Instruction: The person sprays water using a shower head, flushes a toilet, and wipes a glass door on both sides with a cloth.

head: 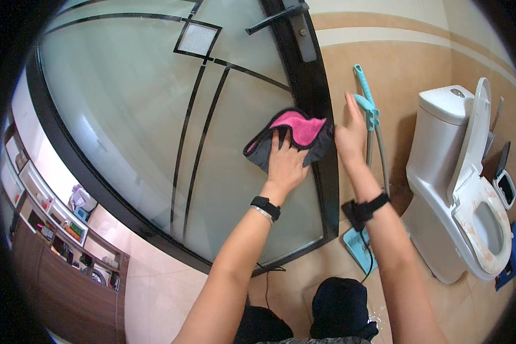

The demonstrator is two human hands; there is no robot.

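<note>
My left hand [287,161] presses a grey and pink cloth with dark edging [298,125] against the frosted glass door [245,129], near its black frame [316,92]. Part of the cloth is folded over, so its pink side shows, and it overlaps the frame. Beside the door's outer edge, my right hand [351,135] is raised with straight fingers, its side at the edge. No held object shows in it; its palm side is hidden. Above both hands, a lever handle [277,19] juts from the frame.
A light-blue long-handled tool [363,84] leans by the tan wall, with a blue dustpan [359,249] below. At the right stands a white toilet [440,172] with its lid up. A brown shelf unit [68,279] is at left. Thin cables [266,286] hang near my knees.
</note>
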